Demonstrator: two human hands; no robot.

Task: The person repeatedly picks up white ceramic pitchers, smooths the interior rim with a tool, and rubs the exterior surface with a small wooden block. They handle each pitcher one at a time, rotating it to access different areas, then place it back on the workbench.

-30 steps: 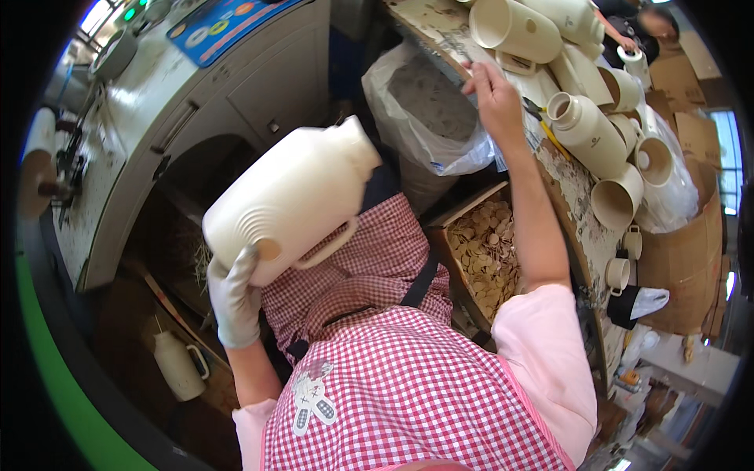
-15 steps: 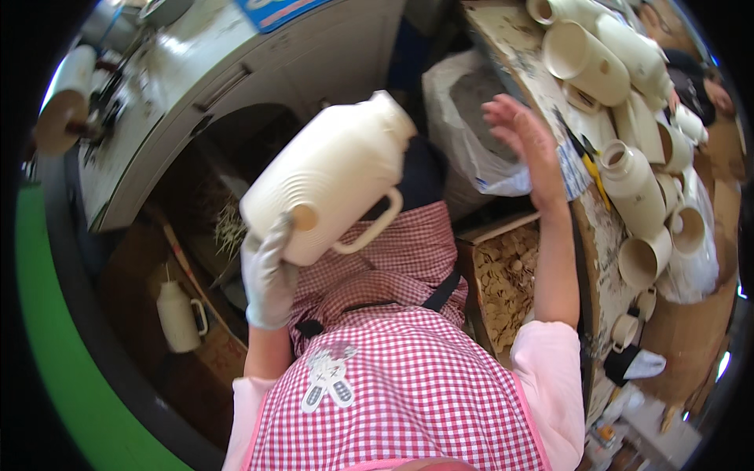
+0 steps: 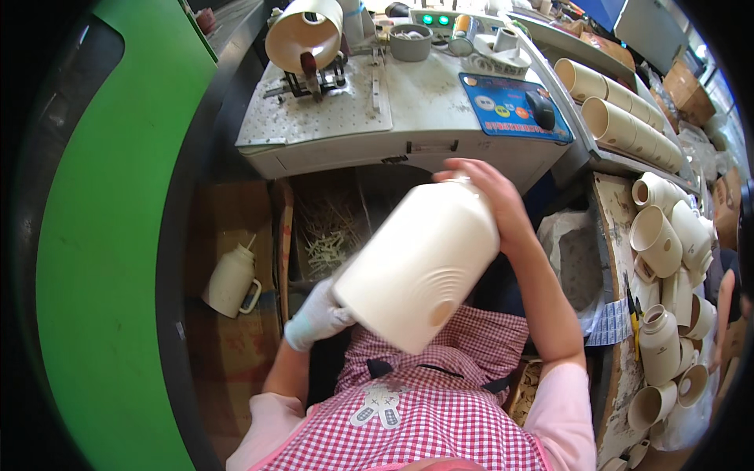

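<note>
I hold a large cream plastic jug (image 3: 416, 263) tilted in front of my chest, its base toward me and its neck pointing away. My left hand (image 3: 314, 315), in a white glove, supports the jug's lower left edge. My right hand (image 3: 487, 192), bare, grips the neck end at the top. A red and white checked apron (image 3: 424, 408) covers my lap below the jug.
A white machine table (image 3: 408, 110) stands ahead, with a cream jug clamped in a fixture (image 3: 305, 35), a blue control panel (image 3: 510, 106) and a mouse. Another jug (image 3: 230, 279) sits on the floor at left. Several cream jugs (image 3: 667, 243) pile on the right bench. A green wall (image 3: 94, 235) runs along the left.
My view has swung toward the machine table. The jug has turned so its handle faces away, and my right hand has left the right bench and taken hold of the neck.
</note>
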